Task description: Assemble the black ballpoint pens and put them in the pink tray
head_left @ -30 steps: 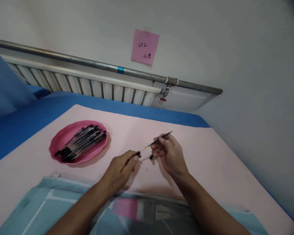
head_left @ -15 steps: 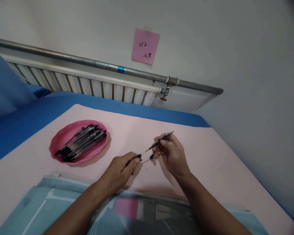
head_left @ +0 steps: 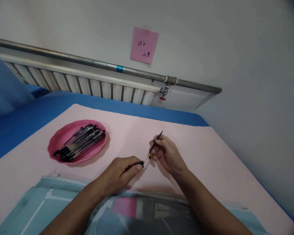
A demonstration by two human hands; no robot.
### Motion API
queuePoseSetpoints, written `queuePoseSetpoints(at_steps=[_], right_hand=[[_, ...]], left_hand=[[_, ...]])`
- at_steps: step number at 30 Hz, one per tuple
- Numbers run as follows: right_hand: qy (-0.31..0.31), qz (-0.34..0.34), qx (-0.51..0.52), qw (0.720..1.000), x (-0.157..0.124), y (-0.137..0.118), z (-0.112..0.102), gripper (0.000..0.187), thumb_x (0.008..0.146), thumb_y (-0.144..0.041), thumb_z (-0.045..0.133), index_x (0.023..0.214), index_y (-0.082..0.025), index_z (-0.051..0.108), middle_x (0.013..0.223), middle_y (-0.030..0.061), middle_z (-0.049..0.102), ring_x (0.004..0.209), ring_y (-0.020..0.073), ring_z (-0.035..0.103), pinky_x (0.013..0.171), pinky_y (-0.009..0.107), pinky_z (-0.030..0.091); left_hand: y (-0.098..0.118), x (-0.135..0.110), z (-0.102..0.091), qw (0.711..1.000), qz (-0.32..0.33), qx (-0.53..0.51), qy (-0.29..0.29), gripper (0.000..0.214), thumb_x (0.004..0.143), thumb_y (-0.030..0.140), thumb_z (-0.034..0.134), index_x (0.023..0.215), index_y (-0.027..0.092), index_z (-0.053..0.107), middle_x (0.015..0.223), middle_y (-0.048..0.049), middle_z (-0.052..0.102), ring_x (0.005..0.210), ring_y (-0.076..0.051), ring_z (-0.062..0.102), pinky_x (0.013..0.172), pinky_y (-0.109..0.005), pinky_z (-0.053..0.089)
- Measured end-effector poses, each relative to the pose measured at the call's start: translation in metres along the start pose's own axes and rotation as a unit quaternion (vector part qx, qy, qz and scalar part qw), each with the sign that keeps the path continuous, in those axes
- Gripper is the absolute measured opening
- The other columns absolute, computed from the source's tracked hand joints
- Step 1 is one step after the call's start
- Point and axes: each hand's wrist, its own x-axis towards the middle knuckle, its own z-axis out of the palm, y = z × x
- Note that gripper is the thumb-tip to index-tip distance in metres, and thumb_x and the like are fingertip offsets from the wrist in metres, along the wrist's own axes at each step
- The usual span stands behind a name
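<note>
My left hand point(head_left: 121, 171) is closed around a black pen barrel point(head_left: 137, 163), whose open end pokes out past my fingers. My right hand point(head_left: 165, 153) pinches a thin ink refill point(head_left: 155, 144) that tilts up and away, its lower end close to the barrel's mouth. Both hands hover just above a pink sheet point(head_left: 127, 137). To the left on that sheet sits a pink oval dish point(head_left: 61, 133) holding several black pens point(head_left: 82, 142).
A blue cover point(head_left: 39, 107) borders the pink sheet at the back and left. A patterned teal cloth point(head_left: 51, 202) lies nearest me. Behind stand a white radiator point(head_left: 88, 86), a metal pipe point(head_left: 112, 67) and a pink sticky note point(head_left: 144, 45) on the wall.
My right hand has tilted the refill steeper and brought its lower end down to the barrel's mouth. My left hand has shifted slightly right and down with the barrel.
</note>
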Motion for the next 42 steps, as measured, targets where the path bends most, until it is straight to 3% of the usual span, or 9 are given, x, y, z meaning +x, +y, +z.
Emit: queuePoseSetpoints(at_steps=[4, 10, 16, 26, 36, 42], right_hand=[[0.002, -0.006, -0.012, 1.0, -0.003, 0.006, 0.002, 0.007, 0.068, -0.017, 0.054, 0.074, -0.016, 0.05, 0.064, -0.0013, 0.059, 0.045, 0.0087, 0.054, 0.034, 0.017, 0.039], [0.056, -0.104, 0.021, 0.993, -0.006, -0.005, 0.003, 0.007, 0.07, -0.018, 0.052, 0.074, -0.018, 0.047, 0.068, -0.0026, 0.058, 0.045, 0.0076, 0.053, 0.034, 0.016, 0.038], [0.022, -0.082, 0.04, 0.996, -0.012, -0.009, 0.008, 0.009, 0.07, -0.019, 0.055, 0.075, -0.017, 0.048, 0.068, -0.0022, 0.057, 0.046, 0.0085, 0.054, 0.034, 0.017, 0.038], [0.023, -0.106, 0.046, 0.993, -0.012, -0.006, 0.008, 0.007, 0.071, -0.017, 0.053, 0.076, -0.017, 0.048, 0.07, -0.0015, 0.058, 0.047, 0.0086, 0.055, 0.033, 0.016, 0.039], [-0.002, -0.085, 0.047, 0.995, -0.013, -0.005, 0.008, 0.005, 0.073, -0.016, 0.053, 0.076, -0.017, 0.05, 0.069, -0.0007, 0.059, 0.048, 0.0097, 0.056, 0.034, 0.017, 0.04], [0.001, -0.127, 0.001, 0.992, -0.015, -0.005, 0.007, 0.003, 0.076, -0.014, 0.049, 0.077, -0.017, 0.05, 0.07, -0.0004, 0.06, 0.05, 0.0105, 0.057, 0.036, 0.018, 0.04]], left_hand=[[0.001, 0.0, 0.0, 0.999, -0.003, -0.036, -0.004, 0.033, 0.087, 0.039, 0.036, 0.085, 0.017, 0.061, 0.061, 0.0023, 0.048, 0.058, -0.011, 0.045, 0.056, -0.02, 0.033], [-0.005, -0.001, -0.003, 0.997, -0.022, -0.059, 0.035, 0.034, 0.086, 0.041, 0.038, 0.092, 0.018, 0.062, 0.057, 0.0036, 0.047, 0.055, -0.01, 0.044, 0.052, -0.019, 0.032], [-0.006, -0.002, 0.0, 0.994, -0.028, -0.093, 0.041, 0.033, 0.086, 0.041, 0.04, 0.102, 0.019, 0.059, 0.056, 0.0044, 0.045, 0.053, -0.009, 0.043, 0.052, -0.02, 0.032], [-0.004, -0.001, -0.001, 0.993, -0.033, -0.103, 0.039, 0.034, 0.085, 0.041, 0.04, 0.1, 0.018, 0.061, 0.056, 0.0041, 0.045, 0.053, -0.009, 0.041, 0.051, -0.02, 0.031], [-0.006, 0.0, 0.0, 0.992, -0.031, -0.12, 0.032, 0.035, 0.086, 0.04, 0.04, 0.104, 0.017, 0.059, 0.056, 0.0049, 0.043, 0.052, -0.007, 0.039, 0.05, -0.019, 0.031], [-0.006, 0.0, 0.001, 0.988, -0.043, -0.145, 0.036, 0.034, 0.086, 0.04, 0.041, 0.103, 0.016, 0.059, 0.055, 0.0052, 0.041, 0.051, -0.007, 0.036, 0.049, -0.019, 0.029]])
